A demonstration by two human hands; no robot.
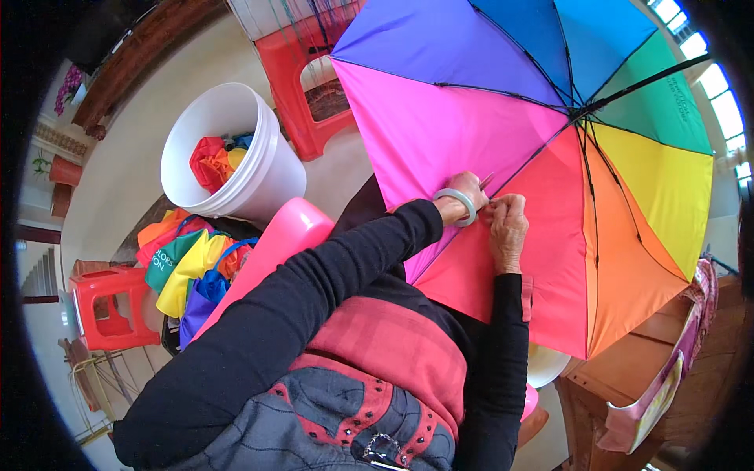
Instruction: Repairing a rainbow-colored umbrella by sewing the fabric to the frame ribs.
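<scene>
An opened rainbow umbrella point(503, 129) lies with its inner side toward me, its black ribs and shaft showing. My left hand point(470, 190), with a pale bangle point(463, 206) at the wrist, is closed at the rib between the pink and red panels. A thin pointed bit shows beside its fingers, too small to name. Just right of it, my right hand point(509, 228) pinches at the same rib, fingertips almost meeting the left ones. What lies between the fingertips is hidden. The umbrella's shaft point(652, 84) slants off to the upper right.
A white bucket point(236, 157) with folded colourful cloth inside stands at the left. Below it lie more rainbow umbrellas point(192, 267) in a pile, beside a pink plastic seat edge point(275, 251). Red stools point(118, 306) stand around. Wooden furniture point(628, 369) is at the right.
</scene>
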